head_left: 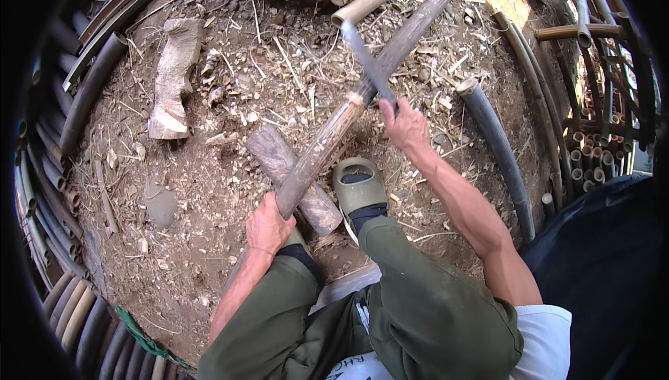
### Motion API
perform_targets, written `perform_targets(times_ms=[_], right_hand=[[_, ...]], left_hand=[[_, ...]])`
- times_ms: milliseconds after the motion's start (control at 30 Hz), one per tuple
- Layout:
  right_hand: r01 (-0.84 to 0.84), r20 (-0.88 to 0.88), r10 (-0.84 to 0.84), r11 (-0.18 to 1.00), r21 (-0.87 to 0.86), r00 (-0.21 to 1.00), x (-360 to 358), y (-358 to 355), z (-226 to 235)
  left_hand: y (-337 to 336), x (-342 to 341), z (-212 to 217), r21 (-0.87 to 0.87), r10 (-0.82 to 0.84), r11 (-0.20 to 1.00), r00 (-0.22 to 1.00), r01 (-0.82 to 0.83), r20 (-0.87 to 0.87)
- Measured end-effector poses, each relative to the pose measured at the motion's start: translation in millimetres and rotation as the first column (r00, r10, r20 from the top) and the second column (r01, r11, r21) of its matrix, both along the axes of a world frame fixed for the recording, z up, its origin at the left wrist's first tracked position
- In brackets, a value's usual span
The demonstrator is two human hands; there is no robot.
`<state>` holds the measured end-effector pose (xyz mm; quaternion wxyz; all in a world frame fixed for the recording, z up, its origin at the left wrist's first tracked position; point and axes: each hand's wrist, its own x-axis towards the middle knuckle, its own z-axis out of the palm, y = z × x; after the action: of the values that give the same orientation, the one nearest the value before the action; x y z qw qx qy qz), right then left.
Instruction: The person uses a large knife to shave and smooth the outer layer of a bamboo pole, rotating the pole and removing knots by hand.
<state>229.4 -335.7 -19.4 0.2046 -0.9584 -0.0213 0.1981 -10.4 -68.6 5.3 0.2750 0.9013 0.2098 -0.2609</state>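
Brown pole [331, 136]: in the head view, slants from the left hand [268, 225] up to the top edge, lying across a short log [272, 151] on the dirt ground [195, 254].
Left hand: fingers curled firmly round the pole's lower part.
Right hand [406, 127]: closed round the grip end of a long blade [368, 63], which crosses the pole's outline.
Bared stretch: between the left hand and the blade the surface looks lighter, ending in a pale patch; apparently already worked.
Dark stretch: beyond the blade the pole looks unworked, so much seems left.
Blade edge: blurred; touching the wood or just above it, I cannot tell.
Pole ends: far end hard to make out at the top edge; near end hidden about the left hand.
Log middle: covered by the pole.
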Motion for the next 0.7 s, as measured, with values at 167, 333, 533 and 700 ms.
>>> perform_targets(times_ms=[167,333,533,700], right_hand=[[-0.762,0.175,0.775,0.631,-0.145,0.608,-21.5,-0.5,20.5],[-0.201,-0.114,0.192,0.976,-0.08,0.975,-4.7,3.7,23.3],[-0.323,0.076,0.329,0.943,-0.08,0.941,-5.1,-8.8,12.7],[-0.732,-0.037,0.736,0.666,-0.143,0.676,-33.6,12.2,45.7]], left_hand=[[2.3,1.8,-7.0,-0.008,0.021,1.0,0.998,-0.02,0.056],[7.1,11.1,3.3,-0.072,0.009,0.997,0.996,-0.015,-0.084],[8.6,23.9,2.7,-0.152,0.014,0.988,0.998,-0.024,-0.064],[10.2,12.3,7.1,-0.135,0.013,0.991,0.997,-0.022,-0.072]])
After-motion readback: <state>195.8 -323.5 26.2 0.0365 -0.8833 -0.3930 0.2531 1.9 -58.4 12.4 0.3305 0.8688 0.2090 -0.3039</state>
